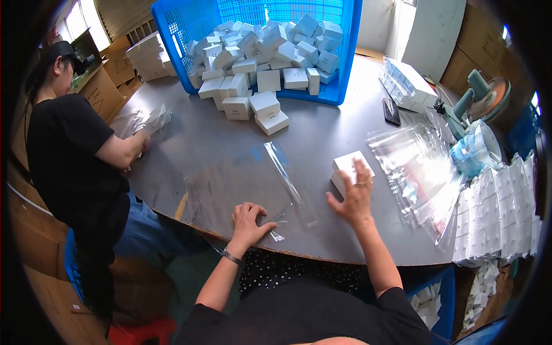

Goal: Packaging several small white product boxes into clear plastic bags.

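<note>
My left hand [249,225] rests at the table's near edge on a clear plastic bag [230,184] that lies flat. Its fingers are bent, and the thumb stands apart from them beside a crumpled corner of the bag. A shiny folded strip of clear film [283,172] crosses the bag's right side. Farther right, my right hand [355,195] reaches over a small stack of white boxes [347,163]. Its fingers are spread and slightly blurred, with the thumb by the near side of the stack; whether they touch it I cannot tell.
A tilted blue crate [259,100] spills white boxes [267,115] at the back. Clear bags [414,167], a phone [391,111], a fan [483,95] and wrapped white packs [497,213] stand right. At the left, another person [75,138] handles clear plastic [144,121].
</note>
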A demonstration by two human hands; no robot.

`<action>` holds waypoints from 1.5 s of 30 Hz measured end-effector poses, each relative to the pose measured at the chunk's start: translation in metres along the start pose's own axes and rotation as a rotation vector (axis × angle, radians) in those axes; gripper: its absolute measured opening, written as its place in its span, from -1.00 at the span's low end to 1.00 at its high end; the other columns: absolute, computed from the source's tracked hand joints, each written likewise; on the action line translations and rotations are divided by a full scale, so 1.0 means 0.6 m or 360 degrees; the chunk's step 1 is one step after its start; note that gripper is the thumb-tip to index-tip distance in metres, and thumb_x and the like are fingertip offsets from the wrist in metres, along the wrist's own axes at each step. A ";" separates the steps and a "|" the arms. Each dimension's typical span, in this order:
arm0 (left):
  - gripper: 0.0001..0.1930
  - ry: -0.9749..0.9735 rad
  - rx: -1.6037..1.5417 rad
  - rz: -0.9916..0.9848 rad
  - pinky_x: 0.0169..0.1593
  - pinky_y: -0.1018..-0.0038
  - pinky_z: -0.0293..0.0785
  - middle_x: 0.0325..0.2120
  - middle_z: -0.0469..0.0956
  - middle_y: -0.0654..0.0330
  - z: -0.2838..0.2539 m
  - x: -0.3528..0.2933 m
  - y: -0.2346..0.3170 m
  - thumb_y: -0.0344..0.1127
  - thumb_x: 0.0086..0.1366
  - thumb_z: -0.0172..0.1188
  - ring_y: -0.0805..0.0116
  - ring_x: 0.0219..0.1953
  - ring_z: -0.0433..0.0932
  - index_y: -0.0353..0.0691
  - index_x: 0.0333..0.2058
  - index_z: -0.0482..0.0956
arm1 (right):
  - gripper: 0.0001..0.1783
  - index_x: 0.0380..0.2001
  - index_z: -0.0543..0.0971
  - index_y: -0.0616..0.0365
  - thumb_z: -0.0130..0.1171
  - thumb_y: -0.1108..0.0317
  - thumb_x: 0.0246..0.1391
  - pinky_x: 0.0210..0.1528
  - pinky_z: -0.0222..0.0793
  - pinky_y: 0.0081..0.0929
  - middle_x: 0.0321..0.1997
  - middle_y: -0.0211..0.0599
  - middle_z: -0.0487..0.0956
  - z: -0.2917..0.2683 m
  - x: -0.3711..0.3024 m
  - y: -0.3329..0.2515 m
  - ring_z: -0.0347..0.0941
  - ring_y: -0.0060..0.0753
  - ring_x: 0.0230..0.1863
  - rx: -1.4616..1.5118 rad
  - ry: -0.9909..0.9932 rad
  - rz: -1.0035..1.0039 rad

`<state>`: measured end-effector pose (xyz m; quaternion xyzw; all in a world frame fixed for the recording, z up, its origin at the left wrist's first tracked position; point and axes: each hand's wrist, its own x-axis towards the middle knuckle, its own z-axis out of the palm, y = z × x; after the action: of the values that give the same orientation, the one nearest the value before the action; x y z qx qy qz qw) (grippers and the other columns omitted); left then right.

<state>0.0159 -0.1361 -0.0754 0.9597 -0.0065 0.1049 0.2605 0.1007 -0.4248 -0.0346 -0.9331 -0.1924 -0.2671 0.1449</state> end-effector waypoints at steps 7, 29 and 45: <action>-0.83 -0.0027 -0.0133 -0.0062 0.05 0.13 0.27 -0.21 0.50 0.25 0.037 0.050 -0.036 -0.10 0.06 0.40 0.11 -0.01 0.38 0.02 -0.42 0.68 | -0.46 0.16 0.49 0.11 0.20 0.16 0.12 0.45 0.06 -0.13 0.27 -0.22 0.45 0.061 -0.066 -0.093 0.21 -0.16 0.40 0.0857 -0.0804 -0.0875; -0.76 0.0203 0.0184 0.0772 0.15 0.17 0.23 0.08 0.41 0.08 -0.037 0.000 0.022 -0.50 0.05 0.23 0.02 0.15 0.34 -0.05 -0.28 0.62 | -0.35 0.17 0.43 0.11 0.12 -0.13 0.18 0.15 0.34 -0.14 0.01 0.00 0.58 0.102 0.026 -0.126 0.47 0.04 0.06 0.0705 -0.0602 -0.0195; -0.31 0.0066 0.0099 0.0531 -0.01 0.28 0.50 0.23 0.32 0.08 -0.102 0.004 -0.004 -0.75 0.02 0.01 0.13 -0.08 0.52 -0.15 0.18 0.45 | -0.07 0.20 0.38 -0.39 0.51 -0.11 -0.35 0.12 0.39 -0.12 0.33 0.07 0.22 0.031 0.017 0.131 0.23 0.07 0.32 0.0158 -0.0274 0.0689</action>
<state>0.0061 -0.1035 -0.0248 0.9505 -0.1572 0.1666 0.2098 0.1510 -0.4845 -0.0573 -0.9637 -0.0124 -0.1395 0.2275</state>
